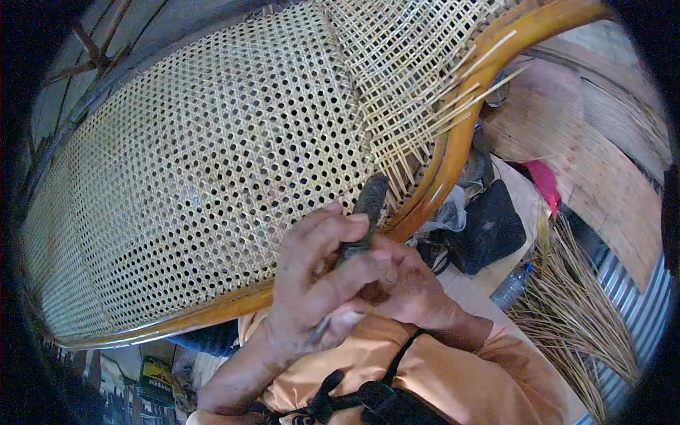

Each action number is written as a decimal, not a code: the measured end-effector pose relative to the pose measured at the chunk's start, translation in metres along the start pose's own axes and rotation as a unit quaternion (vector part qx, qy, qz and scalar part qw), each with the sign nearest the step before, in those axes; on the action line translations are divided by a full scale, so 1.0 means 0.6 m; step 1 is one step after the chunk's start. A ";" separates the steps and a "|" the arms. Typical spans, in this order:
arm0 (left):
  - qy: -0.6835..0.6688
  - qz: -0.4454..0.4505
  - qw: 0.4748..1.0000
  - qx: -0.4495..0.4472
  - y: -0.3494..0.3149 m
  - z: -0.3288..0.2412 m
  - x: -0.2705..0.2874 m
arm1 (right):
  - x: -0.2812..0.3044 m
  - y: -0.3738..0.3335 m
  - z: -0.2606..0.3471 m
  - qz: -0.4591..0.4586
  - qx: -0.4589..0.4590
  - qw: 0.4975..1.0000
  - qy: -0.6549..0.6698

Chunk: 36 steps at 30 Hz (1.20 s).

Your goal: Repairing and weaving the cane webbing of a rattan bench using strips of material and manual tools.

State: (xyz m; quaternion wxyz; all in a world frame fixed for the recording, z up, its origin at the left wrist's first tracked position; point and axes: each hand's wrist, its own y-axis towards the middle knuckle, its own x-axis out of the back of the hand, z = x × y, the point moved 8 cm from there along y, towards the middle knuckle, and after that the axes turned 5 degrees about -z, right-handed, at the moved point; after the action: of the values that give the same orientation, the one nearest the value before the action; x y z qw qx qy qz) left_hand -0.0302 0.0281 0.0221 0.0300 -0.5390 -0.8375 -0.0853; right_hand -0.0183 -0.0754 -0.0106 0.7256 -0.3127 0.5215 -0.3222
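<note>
most of the cane panel is closely woven; at right, the weave is more open and loose strand ends overhang the curved frame. the left hand curls its fingers round a dark tool by that corner; the right hand's finger grip is hard to tell.

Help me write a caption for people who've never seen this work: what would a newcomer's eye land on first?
Probably the broad, pale woven cane panel sweeping across the left and upper centre, edged by a curved, glossy brown frame. Next, just below centre, the left hand holds a dark stick-like object, with the right hand close against it.
</note>
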 end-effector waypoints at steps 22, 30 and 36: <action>0.355 -0.017 0.931 0.087 0.067 0.102 -0.028 | 0.007 -0.019 0.295 0.061 0.547 0.819 -0.162; 0.347 -0.009 0.936 0.063 0.060 0.098 -0.030 | 0.033 0.038 0.285 -0.161 0.542 0.792 -0.229; 0.359 -0.032 0.930 0.074 0.062 0.105 -0.037 | 0.039 0.061 0.290 -0.223 0.536 0.742 -0.335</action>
State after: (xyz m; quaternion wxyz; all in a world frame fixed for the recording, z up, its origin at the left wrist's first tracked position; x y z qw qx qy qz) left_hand 0.0154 0.0342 -0.0388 0.3654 -0.4413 -0.7917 -0.2119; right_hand 0.1592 -0.0516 -0.0072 0.8088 -0.0670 -0.0982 -0.5759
